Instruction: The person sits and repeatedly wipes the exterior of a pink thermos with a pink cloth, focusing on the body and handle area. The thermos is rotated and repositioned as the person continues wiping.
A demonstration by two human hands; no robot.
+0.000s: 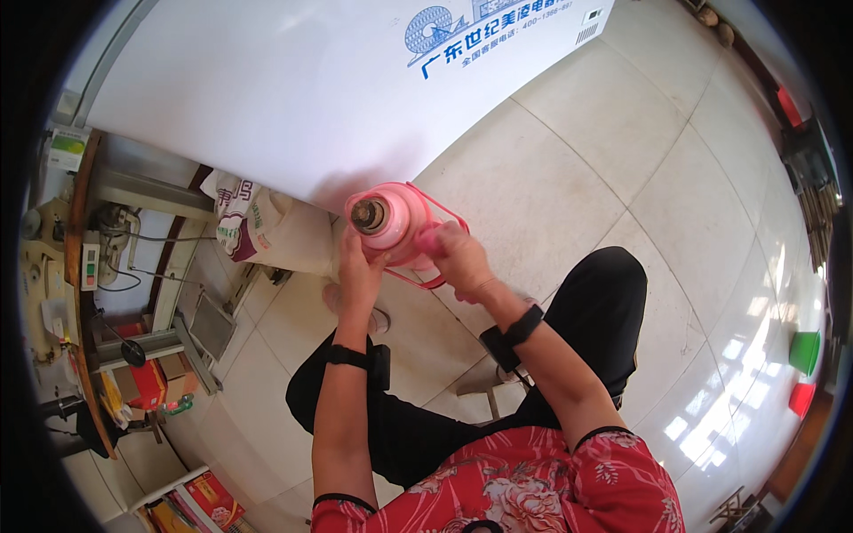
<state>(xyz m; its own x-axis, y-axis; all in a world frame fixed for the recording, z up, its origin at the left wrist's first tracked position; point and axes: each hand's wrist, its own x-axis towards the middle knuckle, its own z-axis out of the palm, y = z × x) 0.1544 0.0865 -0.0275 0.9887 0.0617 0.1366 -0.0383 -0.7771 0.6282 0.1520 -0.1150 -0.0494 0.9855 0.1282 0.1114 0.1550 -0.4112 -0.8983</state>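
A pink thermos flask (400, 230) with a cork stopper (368, 213) in its neck stands in front of me, its top tilted to the left in view. My left hand (360, 270) holds the flask's near left side, fingers against the pink shoulder. On the right side, my right hand (460, 260) is closed around a bright pink, soft-looking thing, likely a cloth, pressed to the flask's body. A thin pink-red carrying handle (436, 203) loops around the flask. The flask's base is hidden.
Close beyond the flask is a white appliance (300, 86) with blue print. A printed woven sack (286, 226) lies at its left. A sewing machine table (80, 286) stands at the far left. Green (805, 353) and red (802, 398) containers are at the far right, on or near the tiled floor (573, 160).
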